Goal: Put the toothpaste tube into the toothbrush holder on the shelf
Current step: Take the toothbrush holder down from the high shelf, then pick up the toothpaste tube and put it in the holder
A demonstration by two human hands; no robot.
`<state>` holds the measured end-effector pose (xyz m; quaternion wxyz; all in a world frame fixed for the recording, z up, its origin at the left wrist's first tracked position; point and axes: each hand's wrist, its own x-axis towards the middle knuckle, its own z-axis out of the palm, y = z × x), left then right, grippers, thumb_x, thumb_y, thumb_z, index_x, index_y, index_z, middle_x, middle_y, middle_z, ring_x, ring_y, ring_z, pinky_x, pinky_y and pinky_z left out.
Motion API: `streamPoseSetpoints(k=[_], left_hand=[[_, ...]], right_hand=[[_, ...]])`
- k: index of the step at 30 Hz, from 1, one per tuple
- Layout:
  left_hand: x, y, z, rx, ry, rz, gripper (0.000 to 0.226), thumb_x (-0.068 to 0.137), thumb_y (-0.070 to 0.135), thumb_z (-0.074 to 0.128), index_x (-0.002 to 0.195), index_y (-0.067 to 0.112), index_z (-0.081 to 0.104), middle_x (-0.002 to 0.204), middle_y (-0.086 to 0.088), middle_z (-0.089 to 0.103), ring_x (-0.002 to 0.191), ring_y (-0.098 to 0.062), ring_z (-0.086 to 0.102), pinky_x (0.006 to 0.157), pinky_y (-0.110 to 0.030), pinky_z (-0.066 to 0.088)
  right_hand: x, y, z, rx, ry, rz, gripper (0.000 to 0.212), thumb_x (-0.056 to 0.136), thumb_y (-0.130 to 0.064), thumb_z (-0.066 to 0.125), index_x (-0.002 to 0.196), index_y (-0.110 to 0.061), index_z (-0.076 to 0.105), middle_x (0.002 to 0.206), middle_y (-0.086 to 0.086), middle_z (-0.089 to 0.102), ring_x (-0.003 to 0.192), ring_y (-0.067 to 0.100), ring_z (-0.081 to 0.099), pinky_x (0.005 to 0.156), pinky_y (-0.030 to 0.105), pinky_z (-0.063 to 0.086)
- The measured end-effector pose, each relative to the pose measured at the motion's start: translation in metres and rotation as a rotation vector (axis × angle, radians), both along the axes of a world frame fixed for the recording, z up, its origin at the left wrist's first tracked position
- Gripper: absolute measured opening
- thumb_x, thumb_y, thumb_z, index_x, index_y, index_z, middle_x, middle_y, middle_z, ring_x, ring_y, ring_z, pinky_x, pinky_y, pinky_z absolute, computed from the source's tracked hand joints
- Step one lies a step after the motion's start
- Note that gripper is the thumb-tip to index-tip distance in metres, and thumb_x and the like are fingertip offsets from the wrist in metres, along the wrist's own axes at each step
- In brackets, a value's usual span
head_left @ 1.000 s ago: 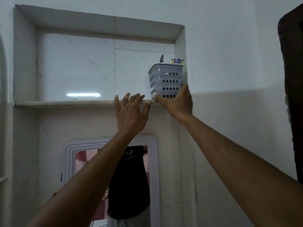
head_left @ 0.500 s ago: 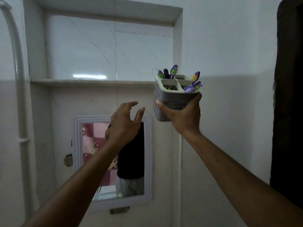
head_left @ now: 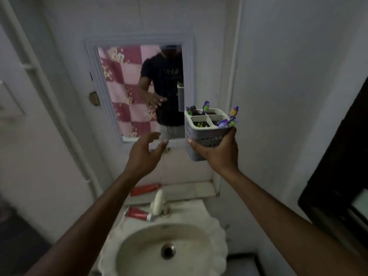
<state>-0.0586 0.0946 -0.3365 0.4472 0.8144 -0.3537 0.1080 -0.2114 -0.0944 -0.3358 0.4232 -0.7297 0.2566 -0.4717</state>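
At the bottom centre of the frame sits the white sink [head_left: 211,232], with its tap [head_left: 158,202] just behind the bowl. A red toothpaste tube [head_left: 138,213] lies on the sink's rim left of the tap, cap pointing right. A second red tube [head_left: 145,189] rests on the ledge [head_left: 191,189] just behind. Higher, at mid-frame, the left hand [head_left: 144,154] hangs empty, fingers spread apart and curled loosely. To its right, the right hand [head_left: 218,151] is clamped around the grey toothbrush holder [head_left: 203,134], held upright in the air, with toothbrushes [head_left: 227,122] poking from its four compartments. Behind is the mirror [head_left: 139,90] on the wall. The holder is off the shelf, so the step in hand looks like fetching the toothpaste. The free left hand would need to drop to a tube, pinch it, and stand it in a free compartment.
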Motion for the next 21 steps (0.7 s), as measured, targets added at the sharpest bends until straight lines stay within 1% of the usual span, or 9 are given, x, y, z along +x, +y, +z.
streamPoseSetpoints(k=[4,6,8,10,12,14,16,19,21], left_hand=[[0.016,0.021,-0.072,0.060,0.135,0.035,0.043,0.099,0.046,0.072,0.129,0.015,0.073,0.129,-0.001,0.072,0.115,-0.017,0.068,0.096,-0.036,0.055],[0.028,0.032,-0.107,0.121,0.189,0.042,0.040,0.100,0.044,0.072,0.127,0.014,0.074,0.123,0.000,0.073,0.109,-0.017,0.070,0.090,-0.034,0.055],[0.040,0.045,-0.143,0.205,0.248,0.040,0.035,0.100,0.038,0.073,0.123,0.012,0.076,0.113,0.001,0.075,0.101,-0.017,0.072,0.083,-0.029,0.051],[0.057,0.059,-0.183,0.314,0.295,0.018,0.029,0.099,0.031,0.075,0.119,0.010,0.077,0.107,-0.002,0.077,0.097,-0.021,0.074,0.081,-0.029,0.051],[0.075,0.073,-0.221,0.424,0.350,0.001,0.025,0.099,0.026,0.074,0.119,0.012,0.077,0.111,-0.004,0.078,0.100,-0.026,0.074,0.085,-0.034,0.055],[0.093,0.084,-0.252,0.546,0.340,-0.025,0.026,0.099,0.023,0.073,0.122,0.012,0.075,0.121,-0.008,0.076,0.109,-0.030,0.073,0.092,-0.038,0.056],[0.108,0.089,-0.277,0.704,0.295,-0.070,0.036,0.098,0.022,0.072,0.133,0.012,0.071,0.131,-0.011,0.072,0.118,-0.033,0.068,0.097,-0.042,0.055],[0.130,0.090,-0.307,0.928,0.201,-0.142,0.054,0.096,0.027,0.072,0.148,0.019,0.060,0.136,-0.014,0.062,0.125,-0.037,0.061,0.098,-0.046,0.053],[0.136,0.089,-0.319,1.043,0.117,-0.158,0.061,0.094,0.030,0.071,0.152,0.023,0.053,0.138,-0.012,0.054,0.128,-0.035,0.054,0.102,-0.048,0.049]], right_hand=[[0.009,0.015,-0.065,0.067,0.151,0.025,0.125,0.044,-0.081,0.093,0.145,-0.022,0.049,0.139,-0.005,0.071,0.124,0.022,0.072,0.098,0.048,0.063],[0.014,0.023,-0.097,0.095,0.215,0.021,0.126,0.043,-0.081,0.092,0.145,-0.020,0.049,0.139,-0.004,0.071,0.124,0.023,0.071,0.098,0.045,0.062],[0.020,0.032,-0.128,0.128,0.286,0.015,0.128,0.043,-0.080,0.094,0.146,-0.018,0.048,0.141,-0.001,0.071,0.127,0.026,0.071,0.099,0.046,0.062],[0.028,0.041,-0.159,0.167,0.353,0.011,0.126,0.047,-0.072,0.102,0.147,-0.016,0.048,0.143,0.002,0.070,0.130,0.027,0.070,0.101,0.044,0.061],[0.034,0.047,-0.188,0.203,0.424,0.007,0.125,0.053,-0.060,0.108,0.151,-0.013,0.046,0.148,0.004,0.068,0.134,0.029,0.068,0.102,0.039,0.059],[0.038,0.050,-0.211,0.231,0.498,0.003,0.124,0.056,-0.056,0.110,0.152,-0.013,0.045,0.150,0.005,0.067,0.136,0.030,0.067,0.103,0.040,0.059],[0.040,0.054,-0.233,0.267,0.560,-0.009,0.123,0.055,-0.058,0.109,0.151,-0.015,0.044,0.149,0.004,0.068,0.134,0.031,0.069,0.102,0.042,0.060],[0.047,0.061,-0.258,0.329,0.633,-0.034,0.120,0.054,-0.058,0.110,0.144,-0.014,0.045,0.145,0.004,0.069,0.130,0.033,0.071,0.095,0.037,0.058],[0.050,0.066,-0.270,0.367,0.643,-0.033,0.115,0.052,-0.057,0.110,0.138,-0.017,0.044,0.139,-0.001,0.069,0.128,0.031,0.071,0.092,0.033,0.055]])
